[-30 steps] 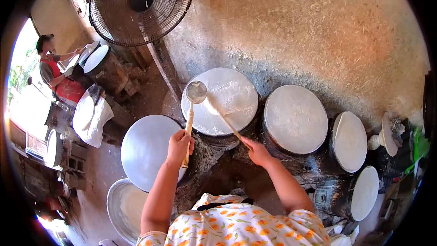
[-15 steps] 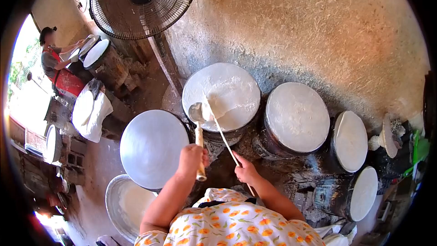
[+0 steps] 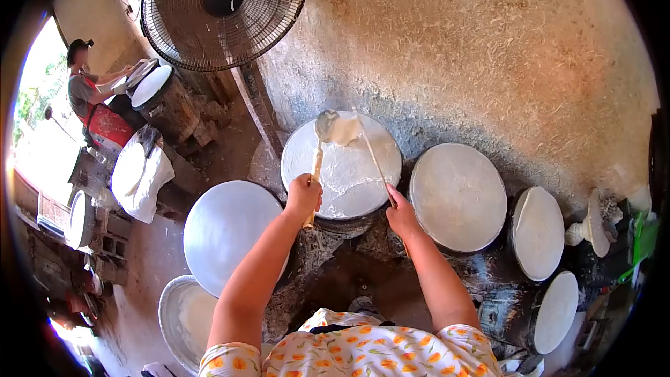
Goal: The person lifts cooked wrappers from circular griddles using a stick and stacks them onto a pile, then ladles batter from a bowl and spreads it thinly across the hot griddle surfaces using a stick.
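Note:
My left hand (image 3: 304, 195) is wrapped round the pale handle of a metal ladle (image 3: 326, 124), whose bowl is over the upper left part of a round white surface (image 3: 307, 157). My right hand (image 3: 403, 216) grips a thin wooden stick (image 3: 373, 157) that slants up and left across the same surface. Between the ladle bowl and the stick's tip lies a cream-coloured patch (image 3: 345, 130). Streaks and wet-looking smears cover the white round below it.
Beside it stand a smooth round lid (image 3: 230, 234) and a white-topped drum (image 3: 458, 197). A basin (image 3: 167, 318) of pale liquid is lower left. Above is a large fan (image 3: 223, 0). A person in a red apron (image 3: 105, 126) stands at far left.
The ladle and stick have moved from the near left of the round surface up to its far side. Both my arms reach further forward, still holding them.

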Motion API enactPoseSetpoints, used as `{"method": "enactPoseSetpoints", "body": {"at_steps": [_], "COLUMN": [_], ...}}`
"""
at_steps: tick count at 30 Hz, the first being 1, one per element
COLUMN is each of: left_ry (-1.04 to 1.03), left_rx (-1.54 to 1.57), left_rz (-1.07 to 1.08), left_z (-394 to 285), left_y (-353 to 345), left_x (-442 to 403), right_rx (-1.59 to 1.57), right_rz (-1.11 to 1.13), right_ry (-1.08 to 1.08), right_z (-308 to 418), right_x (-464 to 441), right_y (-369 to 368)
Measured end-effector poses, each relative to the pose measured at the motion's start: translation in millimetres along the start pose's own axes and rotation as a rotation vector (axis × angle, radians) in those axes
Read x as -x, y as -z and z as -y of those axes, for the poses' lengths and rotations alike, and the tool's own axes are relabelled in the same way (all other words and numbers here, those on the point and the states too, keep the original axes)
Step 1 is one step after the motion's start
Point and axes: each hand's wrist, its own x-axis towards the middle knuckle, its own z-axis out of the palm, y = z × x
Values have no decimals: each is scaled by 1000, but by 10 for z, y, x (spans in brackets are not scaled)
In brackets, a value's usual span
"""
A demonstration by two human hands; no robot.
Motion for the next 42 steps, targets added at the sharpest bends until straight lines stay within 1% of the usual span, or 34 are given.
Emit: {"method": "enactPoseSetpoints", "body": {"at_steps": [1, 3, 5, 7, 9, 10, 11, 13, 14, 15, 16, 17, 19, 20, 21, 23, 24, 25, 27, 28, 29, 31, 34, 35, 37, 38, 39, 40, 41, 42], "left_ry": [-3, 9, 88, 109, 237, 260, 269, 240, 199, 154, 145, 143, 116, 153, 148, 247, 221, 218, 27, 15, 17, 40, 27, 15, -20, -44, -69, -79, -89, -122], "left_rx": [-48, -33, -8, 30, 321, 387, 434, 692, 842, 991, 1008, 1012, 862, 877, 888, 1238, 1235, 1238, 1098, 1075, 1081, 1033, 1034, 1018, 983, 994, 1006, 1054, 1102, 1098], "left_rz": [-23, -65, -101, -120, -197, -227, -190, -92, 14, 121, 103, 98, -70, -36, -41, 256, 287, 285, 246, 218, 214, 133, 124, 102, 52, 35, 20, 9, -1, -40], "left_z": [55, 152, 197, 106, 88, -76, -66, 5, 29, -24, -159, -177, -173, -230, -261, -292, -340, -376, -422, -429, -432, -440, -396, -393, -413, -419, -409, -367, -323, -311], "left_y": [-37, -118, -191, -280, -312, -288, -168, 130, 321, 459, 507, 504, 440, 456, 518, 663, 704, 728, 755, 778, 795, 844, 975, 1024, 1168, 1262, 1358, 1484, 1610, 1714], "left_x": [-51, -91, -81, 56, 127, 245, 257, 342, 449, 607, 778, 819, 935, 952, 955, 969, 1029, 1113, 1272, 1333, 1375, 1434, 1513, 1557, 1714, 1813, 1920, 2025, 2132, 2252], "right_rx": [18, 38, 88, -105, -386, -382, -385, -385, -241, -83, 87, 88, 420, 295, 301, 346, 350, 351, 533, 576, 637, 676, 725, 729, 747, 747, 375, 107, -149, -322], "right_rz": [-24, -40, 42, 217, 403, 405, 412, 425, 294, 231, 137, 143, 59, -35, -28, -95, -75, -72, 112, 180, 211, 245, 308, 309, 294, 295, 353, 413, 423, 409], "right_ry": [-79, -110, 142, -223, -493, -493, -496, -499, -166, 11, 174, 176, 210, 332, 341, 165, 100, 103, -70, -66, -10, 26, 32, 36, 160, 164, 77, -122, -333, -391], "right_z": [-25, -208, -328, 164, 269, 346, 429, 434, 364, 427, 521, 653, 887, 763, 631, 354, 325, 286, 239, 228, 225, 242, 310, 282, 192, 132, 53, 193, 333, 315], "right_x": [-31, -43, 34, 228, 302, 330, 356, 375, 382, 401, 420, 424, 425, 335, 232, 20, -51, -76, -120, -127, -126, -105, 43, 100, 254, 281, 280, 289, 297, 222], "right_y": [8, -90, -251, -279, -246, -211, -177, -183, -205, -157, -105, -44, 28, -15, -40, -56, -67, -97, -163, -220, -255, -337, -294, -267, -176, -120, -51, 26, 103, 144]}}
